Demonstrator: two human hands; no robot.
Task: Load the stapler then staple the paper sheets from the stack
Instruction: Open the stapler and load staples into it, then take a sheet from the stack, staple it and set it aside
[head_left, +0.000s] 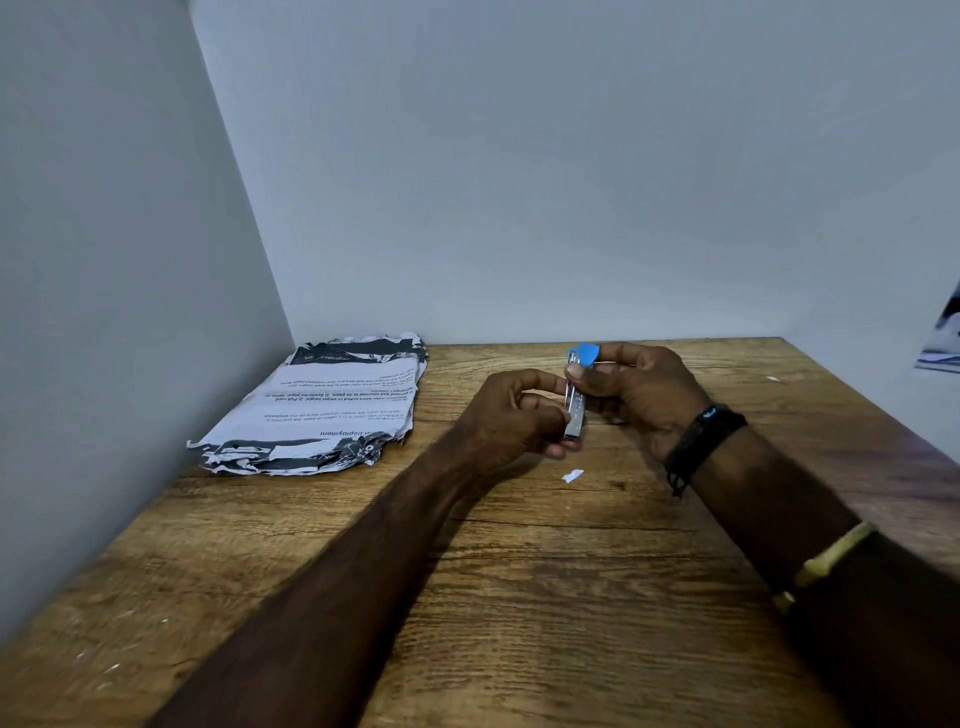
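Observation:
A small stapler (576, 410) with a metal body and a blue plastic end sits between both hands above the middle of the wooden table (519, 597). My right hand (644, 395) grips it from the right, thumb near the blue end. My left hand (514, 415) pinches the metal part from the left, fingers curled against it. Whether staples are between the fingers is hidden. The stack of printed, torn-edged paper sheets (322, 405) lies flat at the table's back left corner, apart from both hands.
A small white paper scrap (573, 475) lies on the table just below the hands. Grey walls close the table's left and back sides. A dark wristband and a yellow band are on my right arm. Some printed material (943, 338) shows at the far right edge.

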